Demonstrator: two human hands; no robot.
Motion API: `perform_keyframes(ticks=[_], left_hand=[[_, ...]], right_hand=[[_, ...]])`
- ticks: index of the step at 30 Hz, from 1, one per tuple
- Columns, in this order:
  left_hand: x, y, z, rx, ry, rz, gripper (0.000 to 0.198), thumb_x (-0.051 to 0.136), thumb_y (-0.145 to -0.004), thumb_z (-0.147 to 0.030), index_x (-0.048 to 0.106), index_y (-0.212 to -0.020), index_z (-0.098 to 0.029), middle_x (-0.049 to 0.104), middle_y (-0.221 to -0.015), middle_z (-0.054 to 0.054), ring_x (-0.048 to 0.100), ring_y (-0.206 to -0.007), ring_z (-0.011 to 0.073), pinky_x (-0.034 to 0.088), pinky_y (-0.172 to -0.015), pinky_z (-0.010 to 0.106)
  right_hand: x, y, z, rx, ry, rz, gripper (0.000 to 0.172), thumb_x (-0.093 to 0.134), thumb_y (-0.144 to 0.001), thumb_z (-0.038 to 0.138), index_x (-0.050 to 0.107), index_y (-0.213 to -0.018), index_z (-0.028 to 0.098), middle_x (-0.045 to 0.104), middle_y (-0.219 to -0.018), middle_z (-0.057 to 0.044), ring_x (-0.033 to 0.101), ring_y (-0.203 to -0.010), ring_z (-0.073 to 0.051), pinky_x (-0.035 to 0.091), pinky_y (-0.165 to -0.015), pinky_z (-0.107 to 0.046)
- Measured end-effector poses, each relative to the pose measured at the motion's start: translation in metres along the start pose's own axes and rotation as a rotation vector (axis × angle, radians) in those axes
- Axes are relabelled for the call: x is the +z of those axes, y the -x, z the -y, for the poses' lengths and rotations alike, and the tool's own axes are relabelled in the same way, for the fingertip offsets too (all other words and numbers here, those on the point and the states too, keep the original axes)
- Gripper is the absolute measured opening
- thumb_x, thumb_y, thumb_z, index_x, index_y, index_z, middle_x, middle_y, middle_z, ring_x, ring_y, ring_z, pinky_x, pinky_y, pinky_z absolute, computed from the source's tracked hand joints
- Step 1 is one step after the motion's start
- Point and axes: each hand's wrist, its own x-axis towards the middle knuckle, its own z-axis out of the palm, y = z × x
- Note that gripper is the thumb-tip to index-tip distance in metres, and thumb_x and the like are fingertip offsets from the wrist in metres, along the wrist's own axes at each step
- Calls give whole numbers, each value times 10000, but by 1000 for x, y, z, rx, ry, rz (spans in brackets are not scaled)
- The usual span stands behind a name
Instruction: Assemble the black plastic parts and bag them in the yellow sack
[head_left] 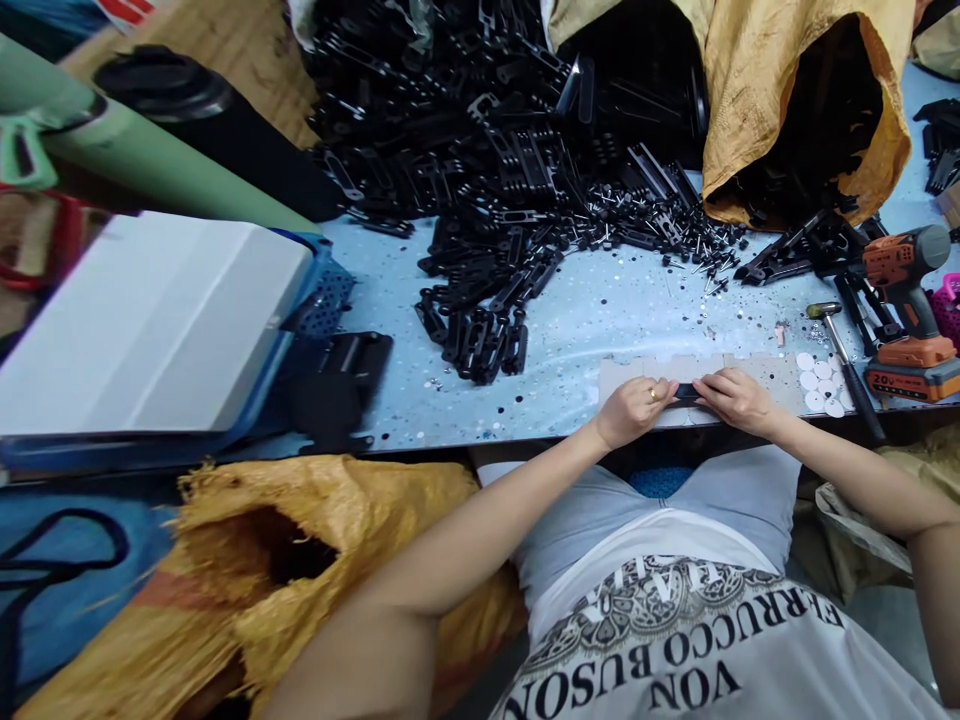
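A pale blue desk (585, 320), speckled with dark bits and small shiny ones, runs across the scene. At its left end a green tube (202, 175) slants in front of a black lidded cylinder (247, 150), and nearer the person a white panel (157, 320) sits on a blue bin (289, 365), with a blurred black bracket (341, 390) just beside it. Below the desk's edge a torn yellow sack (405, 520) gapes open. Further right, a big heap of slotted black parts (442, 150) fills the back; a smaller cluster (480, 345) lies in front of it, and loose pins (637, 215) scatter rightward. Near the front edge, the left hand (634, 408) has its fingers closed on one end of a small dark piece (686, 392) — the right hand (739, 400) pinches the other end, its fingers closed too. The piece is held level between them at the near side of a cardboard strip (634, 372); whether it touches the cardboard, I cannot tell. An orange sack (750, 120) stands open behind. At the right come white discs (821, 380), a hammer (851, 370) and an orange-and-black cordless drill (911, 280).
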Motion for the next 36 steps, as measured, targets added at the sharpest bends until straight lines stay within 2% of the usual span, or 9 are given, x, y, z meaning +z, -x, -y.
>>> perform_keyframes(ticks=[3,9,15,20,22,27,29,32,36], left_hand=[[-5,-2,-1,-22,-16,55,200,438,-909,-165,486,-1103,-155,651,-806,47,588,-650,125,451,-576,266],[-8,-6,-3,-92,-49,193,279,414,-914,-183,502,-1178,-163,645,-987,97,592,-809,155,477,-689,297],[-10,-1,-6,-71,29,256,323,365,-916,-138,520,-1194,-195,648,-1016,77,570,-787,150,457,-653,293],[-11,-11,-1,-202,94,318,335,395,-900,-155,566,-1170,-256,637,-1006,69,556,-863,169,445,-752,319],[-11,-16,8,-350,104,263,300,423,-898,-213,586,-1148,-246,628,-1004,81,545,-917,198,443,-776,340],[-21,-14,42,-830,159,-33,342,394,-906,-270,559,-1175,-140,606,-985,111,543,-953,213,448,-836,353],[-33,-4,53,-924,158,-88,347,405,-897,-295,564,-1161,-135,604,-964,104,551,-936,213,447,-847,358],[-52,13,67,-1012,28,-130,342,448,-867,-315,580,-1130,-140,589,-1002,123,534,-984,250,417,-899,402],[-69,13,99,-1104,-193,-118,330,465,-840,-285,563,-1115,-132,542,-1107,174,459,-1092,317,347,-958,467]], right_hand=[[3,3,-1,-43,-6,-16,253,482,-911,199,564,-1143,140,652,-945,-103,550,-787,-181,448,-658,-319],[7,3,0,3,-115,-127,244,514,-890,180,572,-1125,146,651,-951,-110,566,-816,-173,474,-697,-309],[-11,18,-8,173,-163,26,365,539,-876,364,555,-1184,171,635,-1047,-120,567,-937,-215,456,-781,-364],[-14,8,-4,201,-55,137,331,460,-917,357,569,-1193,210,612,-1128,-105,536,-975,-216,390,-852,-386],[-8,-3,-5,259,1,151,342,439,-923,380,577,-1185,206,603,-1139,-112,517,-999,-232,368,-864,-402],[0,-23,-24,505,34,109,389,391,-927,446,600,-1152,207,582,-1150,-120,496,-1021,-256,387,-833,-397],[-4,-27,-29,473,-35,135,442,414,-906,492,565,-1205,203,579,-1161,-114,494,-1045,-255,394,-859,-401],[-9,-32,-26,304,-119,204,585,492,-843,560,471,-1308,205,551,-1232,-115,473,-1117,-263,372,-927,-433],[-2,-39,-15,204,-139,245,521,493,-872,488,469,-1311,207,585,-1187,-117,509,-1080,-246,390,-915,-438]])
